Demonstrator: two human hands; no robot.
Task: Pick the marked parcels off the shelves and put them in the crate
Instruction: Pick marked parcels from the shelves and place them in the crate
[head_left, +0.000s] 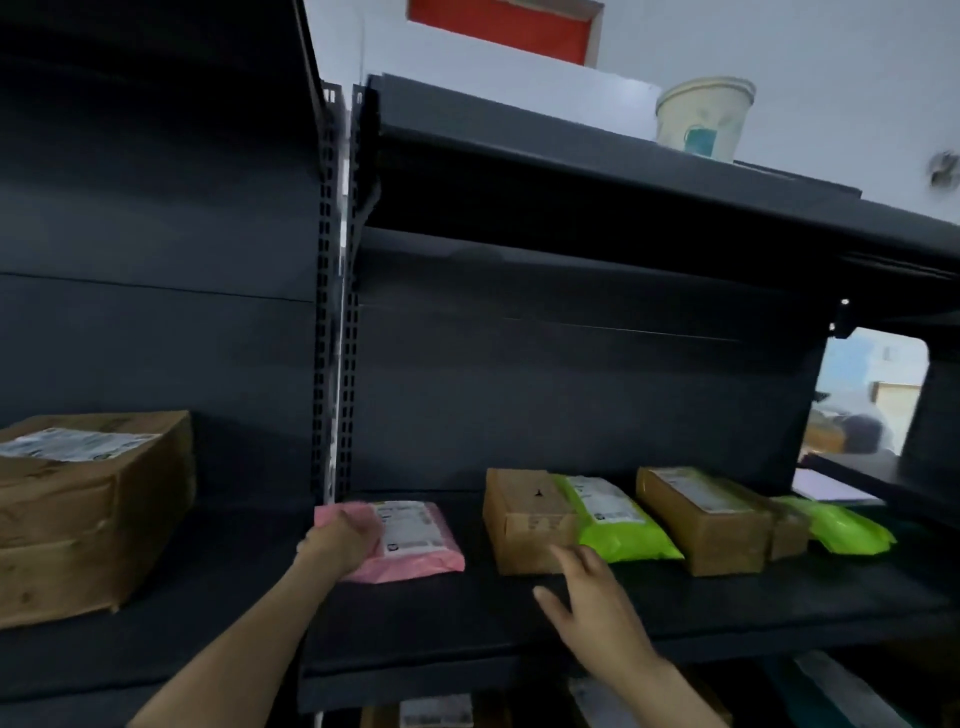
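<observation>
left hand (343, 543) on the pink parcel (415, 540), right hand (587, 603) spread over the shelf (467, 613)

both hands reach to the same dark shelf. the left hand grips the pink parcel at its left edge, fingers curled round the soft wrap; the parcel lies flat near the slotted upright, white label facing up. the right hand is loose and wide, fingers straight and spread, holding nothing. it hovers above the front of the shelf, fingertips just before a small brown box (524, 525); whether they touch it cannot be told.

a lime green parcel (618, 525) leans against that box's right side, label up. further right lies a longer brown box (701, 525) with a label on top, and beside it a second green parcel (847, 532) flat on the shelf. a pale sheet (831, 491) lies behind that one.

on the neighbouring bay to the left sits a large cardboard box (88, 514), labelled on top. a paper cup (704, 117) stands on the top shelf, upper right.
</observation>
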